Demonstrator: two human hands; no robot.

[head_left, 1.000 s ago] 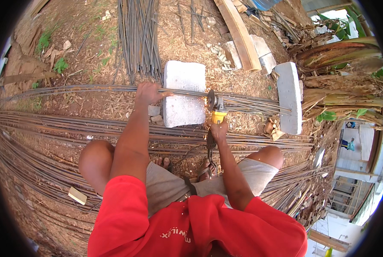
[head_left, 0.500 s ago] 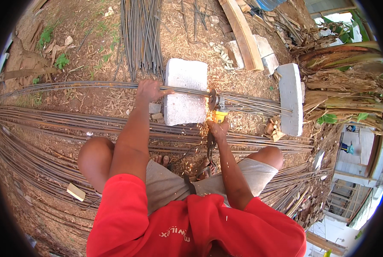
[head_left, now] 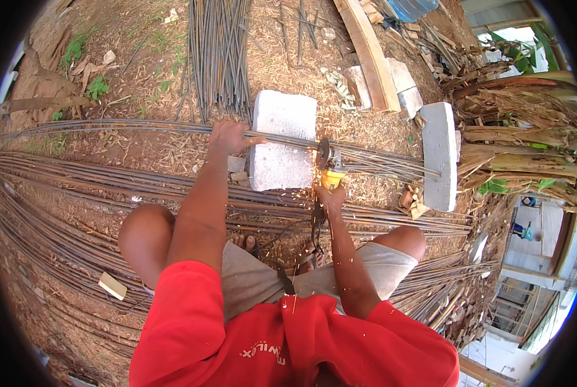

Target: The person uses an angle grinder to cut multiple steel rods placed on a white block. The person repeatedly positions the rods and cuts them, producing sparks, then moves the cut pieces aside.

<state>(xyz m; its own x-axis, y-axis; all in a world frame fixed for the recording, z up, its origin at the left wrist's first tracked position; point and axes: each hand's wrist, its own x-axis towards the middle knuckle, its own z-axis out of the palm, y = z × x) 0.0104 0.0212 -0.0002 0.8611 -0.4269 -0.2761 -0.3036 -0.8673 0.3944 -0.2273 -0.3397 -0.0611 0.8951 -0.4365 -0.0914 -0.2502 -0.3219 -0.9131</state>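
My left hand (head_left: 229, 137) is closed over a bundle of long steel rebars (head_left: 140, 124), just left of a pale concrete block (head_left: 282, 106) that the bars lie across. In my right hand (head_left: 330, 196) is a yellow angle grinder (head_left: 332, 178), gripped by its body. Its dark disc (head_left: 323, 153) meets the bars just past the block's right edge, and orange sparks fly down toward me. Beyond the disc the bar ends (head_left: 391, 161) reach a second grey block (head_left: 438, 158). The exact depth of the cut is too small to make out.
A stack of cut bars (head_left: 220, 58) lies at the far side. More long rebars (head_left: 172, 184) run across the ground between me and the block. A timber plank (head_left: 369, 58) and banana stems (head_left: 520, 122) stand at the right. A cable hangs below the grinder.
The view has shifted slightly, so the scene sits a little lower and to the right. Both hands keep their places on the bars and the grinder; sparks still fly.
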